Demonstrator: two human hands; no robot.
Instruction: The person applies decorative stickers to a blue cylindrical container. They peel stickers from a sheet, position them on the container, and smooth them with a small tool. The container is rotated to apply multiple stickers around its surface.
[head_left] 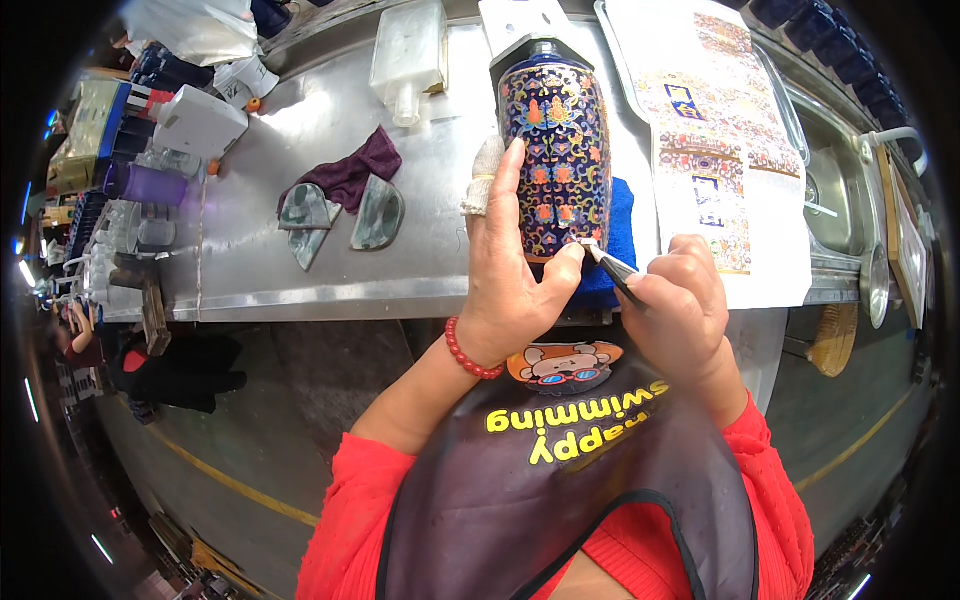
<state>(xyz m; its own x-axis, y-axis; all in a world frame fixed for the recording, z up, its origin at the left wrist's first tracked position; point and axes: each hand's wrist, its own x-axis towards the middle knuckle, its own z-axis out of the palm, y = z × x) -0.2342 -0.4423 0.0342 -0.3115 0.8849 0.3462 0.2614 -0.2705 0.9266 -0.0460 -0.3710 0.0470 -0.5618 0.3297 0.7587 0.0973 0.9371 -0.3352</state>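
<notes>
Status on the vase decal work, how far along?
Done: the dark blue vase with floral pattern looks covered over the whole side in view. In hand: left hand steadies it on the blue cloth, while right hand works thin metal tweezers at its lower edge. Left: printed decal sheets lie unused on the steel bench.

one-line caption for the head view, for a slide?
Left hand steadies a patterned blue vase on a steel bench while the right hand works a thin tool at its base.
</notes>
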